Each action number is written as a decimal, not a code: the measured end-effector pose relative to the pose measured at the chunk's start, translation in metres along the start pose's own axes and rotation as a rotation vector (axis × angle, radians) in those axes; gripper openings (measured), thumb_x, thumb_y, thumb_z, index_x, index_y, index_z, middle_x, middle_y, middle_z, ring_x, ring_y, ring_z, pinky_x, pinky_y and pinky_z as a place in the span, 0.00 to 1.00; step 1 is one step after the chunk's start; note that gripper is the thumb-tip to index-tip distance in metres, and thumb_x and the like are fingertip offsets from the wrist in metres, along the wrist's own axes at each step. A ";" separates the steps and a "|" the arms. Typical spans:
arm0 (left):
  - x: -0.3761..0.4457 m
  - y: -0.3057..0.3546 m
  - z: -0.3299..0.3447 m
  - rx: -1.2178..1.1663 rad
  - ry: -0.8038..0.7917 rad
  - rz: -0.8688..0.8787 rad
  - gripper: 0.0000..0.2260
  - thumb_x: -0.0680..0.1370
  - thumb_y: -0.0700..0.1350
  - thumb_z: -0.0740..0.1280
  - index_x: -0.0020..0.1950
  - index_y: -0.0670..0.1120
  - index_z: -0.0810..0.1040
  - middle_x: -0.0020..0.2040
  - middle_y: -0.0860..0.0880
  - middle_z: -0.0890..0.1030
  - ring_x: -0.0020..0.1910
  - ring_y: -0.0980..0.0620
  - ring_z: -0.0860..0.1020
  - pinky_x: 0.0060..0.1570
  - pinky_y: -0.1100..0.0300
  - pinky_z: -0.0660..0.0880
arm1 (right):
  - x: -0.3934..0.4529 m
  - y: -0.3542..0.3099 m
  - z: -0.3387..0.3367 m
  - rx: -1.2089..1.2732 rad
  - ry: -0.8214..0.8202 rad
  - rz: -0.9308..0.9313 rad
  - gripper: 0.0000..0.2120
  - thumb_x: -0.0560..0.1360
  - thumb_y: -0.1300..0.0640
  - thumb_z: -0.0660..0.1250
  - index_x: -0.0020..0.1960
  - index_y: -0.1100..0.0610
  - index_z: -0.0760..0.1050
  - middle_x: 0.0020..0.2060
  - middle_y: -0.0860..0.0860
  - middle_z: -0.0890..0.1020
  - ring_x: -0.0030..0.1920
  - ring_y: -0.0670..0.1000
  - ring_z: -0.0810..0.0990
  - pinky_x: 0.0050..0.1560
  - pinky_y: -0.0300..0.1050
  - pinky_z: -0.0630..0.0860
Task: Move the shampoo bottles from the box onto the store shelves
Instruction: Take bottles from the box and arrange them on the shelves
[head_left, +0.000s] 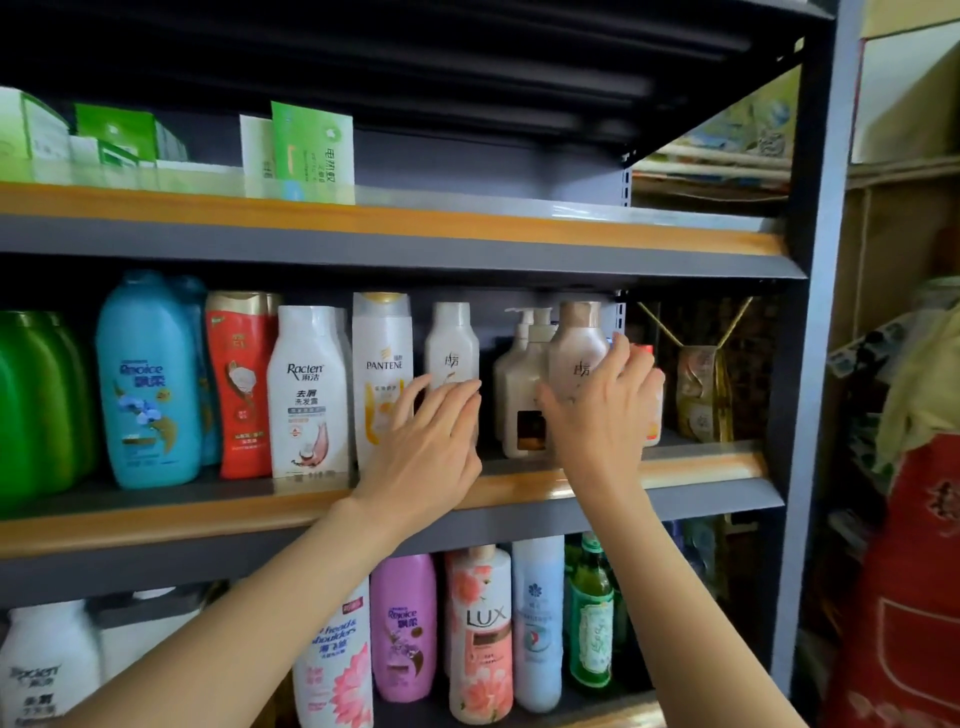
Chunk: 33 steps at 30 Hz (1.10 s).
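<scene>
**Guide:** Fingers (457, 395) of your left hand (426, 441) lie nearly straight and close together against the front of a small white bottle (452, 343) on the middle shelf (675, 467). They press it; they do not wrap it.

**Operator:** And my right?

**Guide:** Your right hand (602, 410) curls round a beige bottle with a tan cap (576, 338), thumb to the left and fingertips round its right side. It stands upright just in front of the white pump bottles (524, 374), near the right end of the row.

**Operator:** Why hold both?

**Guide:** My guess: the flat hand steadies or nudges the white bottle, so the beige one can settle into the row and face outward like the others.

**Operator:** Where is the box?

**Guide:** Not in view. As for the shelves: the middle one holds green, blue, red and white shampoo bottles, among them a Pantene bottle (382, 374). The top shelf (467, 218) carries green and white cartons. The lower one holds pink, floral and green bottles.
</scene>
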<state>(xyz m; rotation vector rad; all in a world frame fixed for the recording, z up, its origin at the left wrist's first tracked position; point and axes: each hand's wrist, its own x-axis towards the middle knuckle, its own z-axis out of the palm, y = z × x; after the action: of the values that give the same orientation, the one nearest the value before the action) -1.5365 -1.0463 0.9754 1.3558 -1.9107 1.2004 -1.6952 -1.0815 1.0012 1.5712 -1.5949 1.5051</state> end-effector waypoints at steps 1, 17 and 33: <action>-0.002 -0.005 -0.001 0.005 0.019 0.004 0.20 0.72 0.44 0.55 0.57 0.39 0.79 0.59 0.45 0.79 0.58 0.48 0.77 0.67 0.50 0.59 | 0.002 -0.013 -0.003 0.045 0.143 -0.118 0.28 0.67 0.51 0.73 0.60 0.65 0.69 0.51 0.60 0.76 0.50 0.61 0.74 0.51 0.52 0.71; -0.035 -0.054 -0.014 0.097 0.047 0.014 0.17 0.70 0.42 0.57 0.54 0.42 0.79 0.58 0.46 0.78 0.59 0.49 0.70 0.65 0.50 0.62 | 0.005 -0.095 0.066 0.180 -0.637 0.102 0.47 0.73 0.47 0.69 0.75 0.64 0.41 0.66 0.62 0.68 0.62 0.60 0.74 0.52 0.50 0.74; -0.028 -0.041 -0.015 0.012 -0.029 -0.028 0.20 0.70 0.43 0.56 0.56 0.39 0.79 0.60 0.43 0.78 0.60 0.48 0.70 0.65 0.50 0.61 | 0.007 -0.077 0.021 0.299 -0.597 0.057 0.36 0.68 0.45 0.72 0.62 0.62 0.56 0.53 0.57 0.77 0.52 0.59 0.79 0.40 0.48 0.73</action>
<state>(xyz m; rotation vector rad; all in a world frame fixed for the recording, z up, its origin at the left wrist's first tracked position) -1.4899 -1.0242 0.9758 1.4083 -1.9008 1.1864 -1.6205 -1.0842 1.0295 2.3264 -1.7802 1.4320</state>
